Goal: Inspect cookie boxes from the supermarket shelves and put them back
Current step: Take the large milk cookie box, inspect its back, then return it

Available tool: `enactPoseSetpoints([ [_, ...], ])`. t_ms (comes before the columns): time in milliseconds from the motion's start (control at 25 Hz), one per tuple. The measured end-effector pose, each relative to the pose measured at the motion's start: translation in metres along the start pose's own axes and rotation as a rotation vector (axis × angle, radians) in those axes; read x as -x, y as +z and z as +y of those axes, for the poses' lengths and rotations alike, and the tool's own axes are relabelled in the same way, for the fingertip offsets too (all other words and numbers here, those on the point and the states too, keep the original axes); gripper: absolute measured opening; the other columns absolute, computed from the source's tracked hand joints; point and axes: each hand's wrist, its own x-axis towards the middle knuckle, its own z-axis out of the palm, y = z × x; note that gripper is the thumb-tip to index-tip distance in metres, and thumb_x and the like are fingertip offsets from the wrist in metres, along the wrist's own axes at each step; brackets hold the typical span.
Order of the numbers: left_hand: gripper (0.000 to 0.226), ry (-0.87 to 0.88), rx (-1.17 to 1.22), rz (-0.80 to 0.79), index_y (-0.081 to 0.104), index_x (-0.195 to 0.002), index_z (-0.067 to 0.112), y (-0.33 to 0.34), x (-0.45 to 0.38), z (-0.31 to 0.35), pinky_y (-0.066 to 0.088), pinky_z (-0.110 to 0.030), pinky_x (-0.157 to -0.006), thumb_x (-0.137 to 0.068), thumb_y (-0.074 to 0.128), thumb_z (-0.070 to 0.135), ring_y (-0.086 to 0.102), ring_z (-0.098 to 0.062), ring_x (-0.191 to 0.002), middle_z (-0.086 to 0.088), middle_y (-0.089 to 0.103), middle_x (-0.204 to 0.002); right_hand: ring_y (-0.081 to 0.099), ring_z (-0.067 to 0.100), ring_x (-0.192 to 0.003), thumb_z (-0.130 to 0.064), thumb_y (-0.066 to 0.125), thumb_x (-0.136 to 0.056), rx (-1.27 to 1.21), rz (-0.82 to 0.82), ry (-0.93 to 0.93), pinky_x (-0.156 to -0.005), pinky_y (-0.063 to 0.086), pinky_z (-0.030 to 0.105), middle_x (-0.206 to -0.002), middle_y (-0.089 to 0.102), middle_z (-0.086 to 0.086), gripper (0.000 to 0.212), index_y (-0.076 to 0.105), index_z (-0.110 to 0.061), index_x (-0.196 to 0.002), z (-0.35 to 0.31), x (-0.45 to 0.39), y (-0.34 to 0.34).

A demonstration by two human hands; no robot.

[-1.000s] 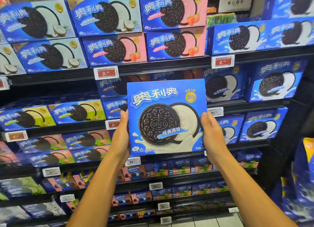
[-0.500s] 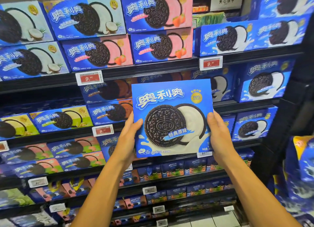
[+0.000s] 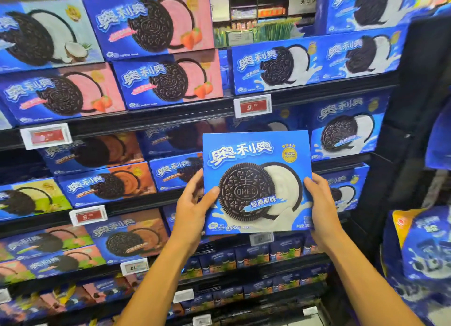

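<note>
I judge I'm mid-inspection, nothing returned yet: my left hand curls round the left edge of the blue cookie box, thumb on its glossy front, and my right hand grips the right edge. The flat cardboard rectangle hangs before the shelf, under the red price tag.

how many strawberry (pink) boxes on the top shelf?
3: one upper middle, one directly below it, one lower left. More may sit behind them or beyond the left edge of the view.
</note>
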Motion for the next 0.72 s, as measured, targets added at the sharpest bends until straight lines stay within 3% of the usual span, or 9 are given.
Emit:
enactPoseSetpoints([
  [120,0.049,-0.012,-0.061,0.030,0.059,-0.124,0.030,0.029,-0.017,-0.015,0.057,-0.024,-0.075,-0.080,0.071,0.015,0.071,-0.007,-0.094,0.011,0.075,-0.109,0.072,0.014,-0.079,-0.044,0.067,-0.070,0.039,-0.015,0.011,-0.063,0.057,0.035,-0.093,0.076,-0.006,0.041,0.058,-0.033,-0.108,-0.006,-0.033,-0.026],
  [200,0.048,-0.007,-0.139,0.022,0.057,-0.130,0.029,0.044,-0.027,-0.024,0.056,-0.020,-0.074,-0.088,0.066,0.008,0.070,-0.003,-0.092,0.015,0.075,-0.108,0.071,0.011,-0.074,-0.041,0.065,-0.074,0.086,-0.014,-0.011,-0.060,0.056,0.031,-0.087,0.075,-0.008,0.034,0.058,-0.032,-0.105,-0.008,-0.052,-0.039],
  [360,0.050,0.003,-0.328,0.032,0.051,-0.140,0.020,0.071,-0.044,-0.029,0.054,-0.016,-0.076,-0.093,0.063,0.007,0.068,0.004,-0.093,0.017,0.072,-0.114,0.070,0.008,-0.086,-0.037,0.064,-0.093,0.242,-0.030,-0.074,-0.069,0.056,0.026,-0.105,0.071,-0.004,0.011,0.060,-0.037,-0.104,-0.007,-0.082,-0.059],
  [480,0.051,0.026,-0.466,0.069,0.050,-0.142,0.024,0.077,-0.060,-0.025,0.047,-0.039,-0.105,-0.094,0.065,0.013,0.060,-0.018,-0.122,-0.002,0.059,-0.138,0.062,0.009,-0.105,-0.032,0.059,-0.100,0.413,-0.084,-0.169,-0.091,0.049,0.028,-0.117,0.061,-0.006,0.010,0.063,-0.036,-0.108,-0.009,-0.101,-0.065],
  [560,0.047,0.028,-0.510,0.079,0.053,-0.135,0.028,0.073,-0.069,-0.021,0.043,-0.052,-0.107,-0.093,0.067,0.015,0.058,-0.031,-0.122,-0.011,0.055,-0.137,0.059,0.014,-0.107,-0.028,0.059,-0.100,0.479,-0.133,-0.239,-0.092,0.045,0.025,-0.113,0.058,-0.002,0.010,0.066,-0.034,-0.103,-0.014,-0.111,-0.062],
  [640,0.045,0.006,-0.507,0.084,0.056,-0.134,0.028,0.074,-0.074,-0.021,0.043,-0.055,-0.106,-0.092,0.068,0.019,0.060,-0.036,-0.117,-0.016,0.054,-0.135,0.057,0.015,-0.107,-0.024,0.058,-0.100,0.526,-0.148,-0.268,-0.091,0.042,0.020,-0.113,0.058,0.008,0.012,0.069,-0.019,-0.102,-0.017,-0.121,-0.060],
  [720,0.044,-0.001,-0.518,0.110,0.055,-0.137,0.024,0.082,-0.076,-0.021,0.044,-0.056,-0.105,-0.095,0.065,0.016,0.060,-0.037,-0.116,-0.016,0.052,-0.134,0.055,0.000,-0.101,-0.025,0.058,-0.100,0.550,-0.122,-0.272,-0.082,0.038,0.010,-0.112,0.056,0.009,0.013,0.068,-0.016,-0.099,-0.020,-0.129,-0.057],
])
